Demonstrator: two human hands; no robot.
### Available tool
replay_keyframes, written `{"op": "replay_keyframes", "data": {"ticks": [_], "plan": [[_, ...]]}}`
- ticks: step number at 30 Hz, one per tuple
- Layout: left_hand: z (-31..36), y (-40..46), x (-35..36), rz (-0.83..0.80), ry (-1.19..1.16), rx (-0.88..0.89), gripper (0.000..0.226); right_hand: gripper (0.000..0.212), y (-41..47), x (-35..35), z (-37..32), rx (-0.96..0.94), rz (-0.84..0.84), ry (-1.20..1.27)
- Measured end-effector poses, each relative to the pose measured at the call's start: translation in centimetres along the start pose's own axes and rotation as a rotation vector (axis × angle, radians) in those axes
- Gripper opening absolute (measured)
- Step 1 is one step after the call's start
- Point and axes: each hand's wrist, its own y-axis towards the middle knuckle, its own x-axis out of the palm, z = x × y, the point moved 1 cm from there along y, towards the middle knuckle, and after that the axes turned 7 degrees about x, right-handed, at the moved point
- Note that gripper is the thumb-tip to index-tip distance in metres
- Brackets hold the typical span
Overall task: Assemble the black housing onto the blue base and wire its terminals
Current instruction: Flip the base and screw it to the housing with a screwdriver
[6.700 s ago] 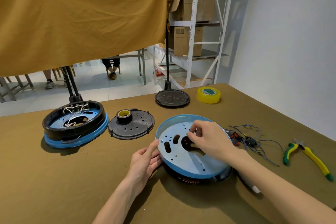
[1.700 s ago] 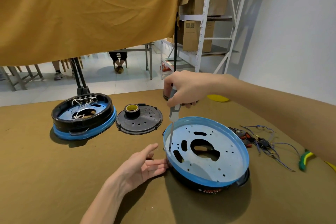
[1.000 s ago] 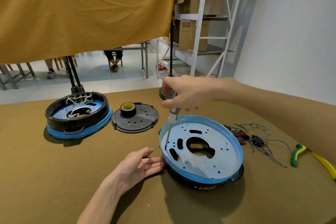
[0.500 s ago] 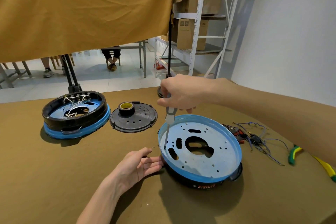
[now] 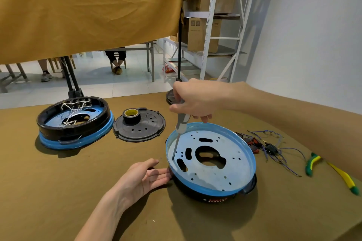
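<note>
Blue base (image 5: 211, 164), seated atop black housing (image 5: 215, 195) mid-table, looks stiff, thin-walled, light enough to skid, best steadied at its rim: left hand (image 5: 145, 178) flat, fingers straight against near-left edge; right hand (image 5: 194, 100) wrapped round screwdriver (image 5: 179, 133), tip on plate.

Two hands are in view: the left hand (image 5: 143, 178) and the right hand (image 5: 193, 100). There is one screwdriver (image 5: 180, 131). Two blue bases lie on the worktop (image 5: 58, 191): one near the hands (image 5: 211, 164), one at the far left (image 5: 78, 139) with a black housing (image 5: 58, 129) seated on it. There is one loose black perforated disc (image 5: 143, 127), carrying one roll of black tape (image 5: 130, 116). One tangle of wires (image 5: 272, 146) and one pair of green-and-yellow pliers (image 5: 333, 172) lie at the right. Behind, two seated people's legs (image 5: 117, 60) show, and three cardboard boxes (image 5: 203, 35) sit on one shelf rack (image 5: 211, 25).
</note>
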Motion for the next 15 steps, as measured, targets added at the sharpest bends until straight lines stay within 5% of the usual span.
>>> {"op": "replay_keyframes", "data": {"ticks": [5,15], "plan": [[0.01,0.06,0.09,0.008,0.012,0.005,0.009,0.033,-0.28,-0.59,-0.02,-0.037,-0.121,0.080],[-0.14,0.44,-0.04,0.011,0.046,-0.003,0.008,0.033,0.04,-0.34,-0.29,-0.011,-0.058,0.046]]}}
